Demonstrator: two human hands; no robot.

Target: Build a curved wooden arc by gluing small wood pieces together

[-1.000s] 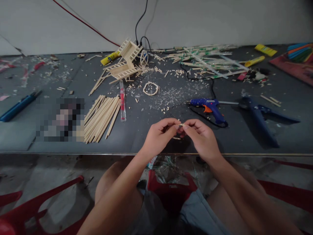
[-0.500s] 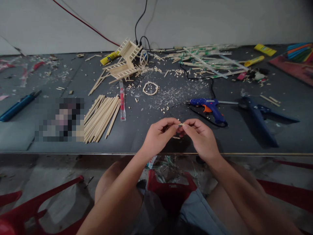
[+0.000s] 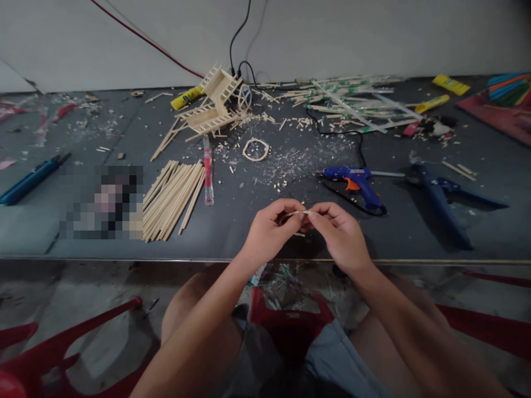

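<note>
One stick piece [image 3: 306, 211]: pinched between both hands over the table's near edge, left of the glue gun [image 3: 352, 179] and closer to the sitter; the fingers hide much of it.
Left hand [image 3: 271, 229]: closed at thumb and fingertips on the piece's left part, left of the glue gun.
Right hand [image 3: 342, 232]: closed on the other part, nearer the sitter than the glue gun, fingertips almost meeting the left's.
Glue gun: blue with an orange trigger, lying on its side on the dark table [image 3: 249, 221], a small red light showing.
Ring [image 3: 244, 150]: many-sided, pale, flat on the table, left of the glue gun and farther back.
Loose sticks [image 3: 174, 202]: fanned in a heap, well left of the glue gun.
Model [image 3: 213, 110]: pale sticks with ladder-like sides, far left of the glue gun and toward the wall [image 3: 332, 38].
Wrapped sticks [image 3: 352, 102]: strewn beyond the glue gun, green showing among them.
Cutter [image 3: 443, 204]: blue-handled, right of the glue gun.
</note>
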